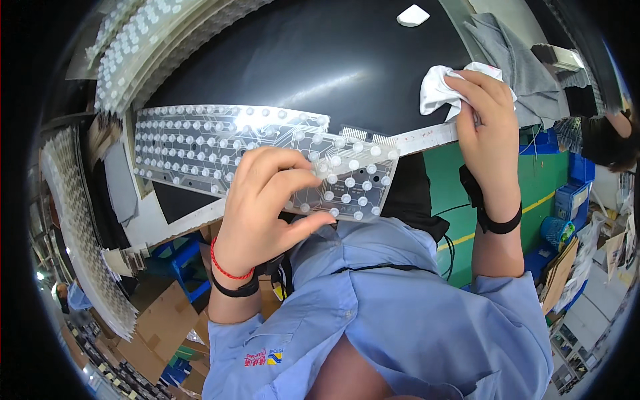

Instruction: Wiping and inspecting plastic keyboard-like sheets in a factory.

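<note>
A clear keyboard membrane sheet (220, 143) with rows of white rubber domes lies along the front of the black work surface, its right part hanging past the edge. Over its near side is my left hand (270, 200), fingers curved, thumb spread apart from them near the sheet's front edge. Whether the fingertips touch the sheet I cannot tell. To the right, my right hand (490, 113) pinches a crumpled white cloth (439, 91) between thumb and fingers, at the right end of the work surface.
A small white object (413, 15) lies at the far side of the black surface (320, 60). Grey cloth (517, 60) drapes at the right. Stacked domed sheets (143, 50) stand far left, another stack (83, 220) nearer. Cardboard (163, 317) and a blue stool (183, 270) are below left.
</note>
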Tool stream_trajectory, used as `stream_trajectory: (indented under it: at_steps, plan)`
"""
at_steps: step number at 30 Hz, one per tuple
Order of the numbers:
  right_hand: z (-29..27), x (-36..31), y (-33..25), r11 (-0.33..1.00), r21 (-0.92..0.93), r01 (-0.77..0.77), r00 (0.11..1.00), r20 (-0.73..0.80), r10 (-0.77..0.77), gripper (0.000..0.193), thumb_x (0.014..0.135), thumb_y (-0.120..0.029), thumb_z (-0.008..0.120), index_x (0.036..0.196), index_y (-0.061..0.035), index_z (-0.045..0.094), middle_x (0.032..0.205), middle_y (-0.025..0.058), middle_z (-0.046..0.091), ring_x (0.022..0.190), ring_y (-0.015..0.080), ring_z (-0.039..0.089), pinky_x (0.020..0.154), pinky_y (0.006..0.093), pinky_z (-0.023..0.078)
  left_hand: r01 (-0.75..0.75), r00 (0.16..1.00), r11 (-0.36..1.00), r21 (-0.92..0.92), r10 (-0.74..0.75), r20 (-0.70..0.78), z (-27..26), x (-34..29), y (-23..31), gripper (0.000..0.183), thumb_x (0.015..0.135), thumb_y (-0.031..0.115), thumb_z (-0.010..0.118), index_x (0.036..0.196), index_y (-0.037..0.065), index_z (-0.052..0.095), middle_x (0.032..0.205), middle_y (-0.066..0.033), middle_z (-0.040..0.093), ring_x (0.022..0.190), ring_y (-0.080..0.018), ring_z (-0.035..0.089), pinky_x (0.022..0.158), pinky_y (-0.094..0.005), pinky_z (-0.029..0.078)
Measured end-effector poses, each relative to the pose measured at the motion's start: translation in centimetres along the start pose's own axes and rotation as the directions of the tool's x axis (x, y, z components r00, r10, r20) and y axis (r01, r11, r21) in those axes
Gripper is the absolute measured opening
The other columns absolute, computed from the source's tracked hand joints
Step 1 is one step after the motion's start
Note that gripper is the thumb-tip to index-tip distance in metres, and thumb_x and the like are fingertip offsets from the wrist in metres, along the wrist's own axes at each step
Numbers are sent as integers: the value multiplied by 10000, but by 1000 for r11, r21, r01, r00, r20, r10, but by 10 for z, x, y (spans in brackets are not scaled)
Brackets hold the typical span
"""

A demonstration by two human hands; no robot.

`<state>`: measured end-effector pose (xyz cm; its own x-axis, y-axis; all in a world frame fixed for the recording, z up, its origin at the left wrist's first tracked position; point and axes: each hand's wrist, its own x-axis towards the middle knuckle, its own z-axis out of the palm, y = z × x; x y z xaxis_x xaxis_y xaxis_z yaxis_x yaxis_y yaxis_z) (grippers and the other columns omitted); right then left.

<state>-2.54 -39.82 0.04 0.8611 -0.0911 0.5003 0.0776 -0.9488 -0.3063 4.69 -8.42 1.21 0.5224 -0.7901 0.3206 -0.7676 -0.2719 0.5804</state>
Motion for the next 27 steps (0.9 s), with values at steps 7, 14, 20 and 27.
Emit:
stream_trajectory:
  at_steps: [7, 14, 20, 27]
  plan:
    - [8, 2, -5, 998, 57, -7, 999, -52, 10, 273, 809, 57, 609, 1030, -45, 731, 1076, 125, 685, 1003, 339, 599, 871, 414, 490, 7, 998, 982, 189, -20, 63, 5, 7, 12, 574, 691, 525, 802, 1128, 158, 741, 1121, -89, 566, 1028, -310, 509, 892, -423, 440]
    - [10, 2, -3, 998, 65, -4, 997, -74, 8, 268, 811, 52, 610, 1031, -42, 730, 1075, 128, 684, 1004, 339, 599, 873, 412, 489, -67, 996, 961, 268, 50, 69, 4, 8, 14, 511, 695, 517, 816, 1069, 175, 747, 1162, -95, 553, 1042, -317, 525, 880, -434, 434]
    - [11, 1, -1, 996, 84, 16, 995, -97, -8, 272, 806, 54, 614, 1033, -42, 730, 1070, 125, 685, 994, 336, 601, 869, 411, 488, -324, 946, 943, -80, 321, -48, -11, -18, 15, 289, 738, 287, 799, 954, 116, 710, 957, -18, 688, 820, -199, 624, 749, -334, 427]
    - [7, 2, -2, 997, 81, -10, 997, -80, 16, 278, 811, 64, 607, 1037, -46, 728, 1055, 120, 691, 969, 334, 601, 854, 412, 488, -132, 991, 982, 133, 131, 15, -1, -14, 25, 396, 664, 273, 829, 1010, 115, 719, 1040, -9, 704, 926, -232, 608, 817, -370, 448]
